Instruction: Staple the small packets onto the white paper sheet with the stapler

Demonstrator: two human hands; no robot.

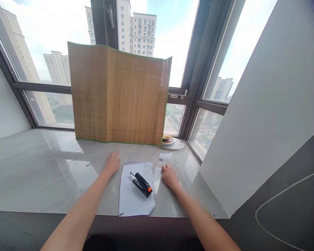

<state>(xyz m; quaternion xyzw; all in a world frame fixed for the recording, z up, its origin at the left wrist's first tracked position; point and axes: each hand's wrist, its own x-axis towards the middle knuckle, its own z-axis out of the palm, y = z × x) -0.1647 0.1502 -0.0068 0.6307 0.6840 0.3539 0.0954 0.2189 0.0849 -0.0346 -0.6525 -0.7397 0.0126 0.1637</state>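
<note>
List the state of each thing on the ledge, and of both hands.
Stapler: lying on the paper, metal part jutting from its far end.
Paper: spread out, near left corner turned up or folded.
Mat: unrolled, standing upright, slightly bent.
Plates: stacked, partly hidden by the mat.
Left hand: resting on the ledge, fingers extended, empty.
Right hand: on the ledge, fingers curled; contents unclear.

Glossy sill [48, 167], smooth paper [132, 202], plastic stapler [143, 184]
</note>
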